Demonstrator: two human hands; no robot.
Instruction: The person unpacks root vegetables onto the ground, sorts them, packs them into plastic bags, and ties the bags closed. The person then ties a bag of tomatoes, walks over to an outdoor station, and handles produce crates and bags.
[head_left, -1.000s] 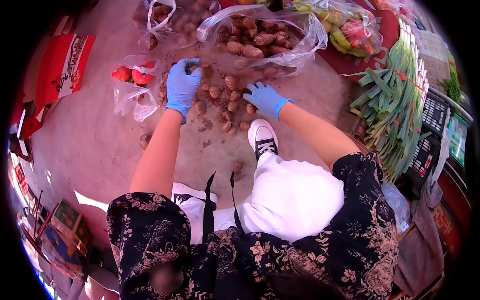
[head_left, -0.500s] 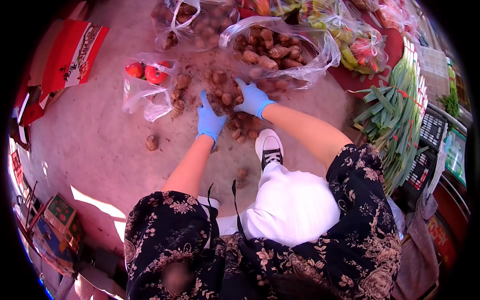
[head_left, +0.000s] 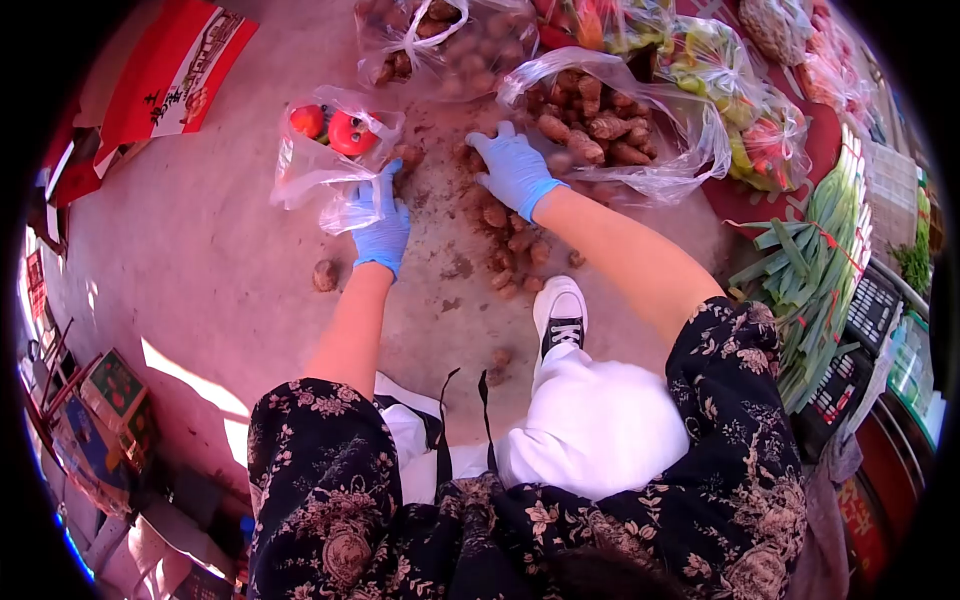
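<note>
Both hands wear blue gloves. My left hand (head_left: 380, 225) is beside a clear bag of red tomatoes (head_left: 352, 133), its fingers partly behind the bag's loose plastic; whether it grips anything is unclear. A brown taro (head_left: 407, 157) lies by its fingertips. My right hand (head_left: 512, 168) is over the floor with thumb and fingers apart, at the upper end of a loose pile of small taros (head_left: 520, 241). Right of it, an open clear bag holds many taros (head_left: 608, 127). A single taro (head_left: 326, 275) lies left of my left wrist.
Another bag of taros (head_left: 465, 55) stands at the top, with bagged vegetables (head_left: 765, 140) to its right. Bundled leeks (head_left: 830, 250) lie at the right beside black crates (head_left: 838, 385). A red printed carton (head_left: 180, 75) is at the upper left. My shoe (head_left: 562, 310) is below the pile.
My left hand has moved from the taros up and left to the tomato bag. My right hand has moved to the pile's upper end. The view has shifted, too.
</note>
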